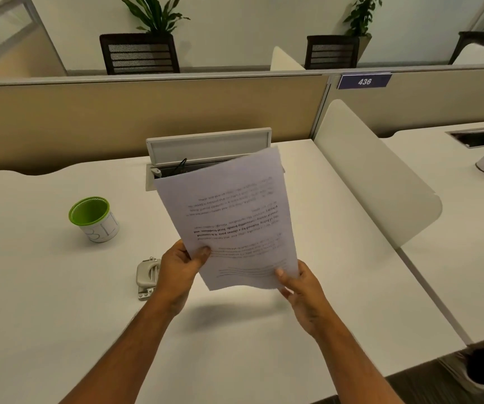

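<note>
Left hand (179,266), right hand (302,290) — fingers pinch 1 printed sheet (235,205); 1 hole punch (146,277), 1 green cup (95,220).

I have one view to work from: a wide-angle camera worn on the person's head. It faces forward and down across the tabletop (45,301), from above and behind both forearms, which enter at the lower edge. The left hand (176,266) and right hand (304,290), with the sheets of paper (235,214) they grip, sit close to the lens around frame centre. The far field reaches the partition (118,112) and the chairs (140,53) beyond it. Straight edges bow toward the frame borders. This one view carries the whole scene.
</note>
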